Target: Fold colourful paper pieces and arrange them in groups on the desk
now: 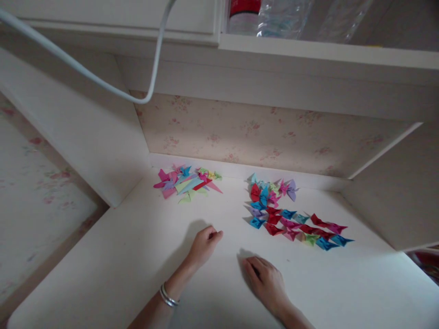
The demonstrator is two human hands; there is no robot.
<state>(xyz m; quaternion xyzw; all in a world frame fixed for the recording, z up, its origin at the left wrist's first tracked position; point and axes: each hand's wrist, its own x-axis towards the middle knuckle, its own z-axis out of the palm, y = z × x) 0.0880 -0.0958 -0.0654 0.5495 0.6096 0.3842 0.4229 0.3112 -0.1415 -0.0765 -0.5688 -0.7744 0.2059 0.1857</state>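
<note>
Short of the folded papers (273, 229), both hands (202, 246) (270, 280), open room between.

Home rm by look of it; exact type unclear. Pink-floral wallpaper (212, 125) behind & at L; white desk (103, 265) w/ side panels (394, 196); matching cupboard (195, 13) overhead; open shelf (308, 50) beside it w/ clear plastic pkg (283, 18); white cord (158, 50) up top.

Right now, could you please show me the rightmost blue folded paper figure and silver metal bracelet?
Rightmost blue folded paper figure (340, 240): head view, its middle.
Silver metal bracelet (166, 297): head view, its band.
</note>
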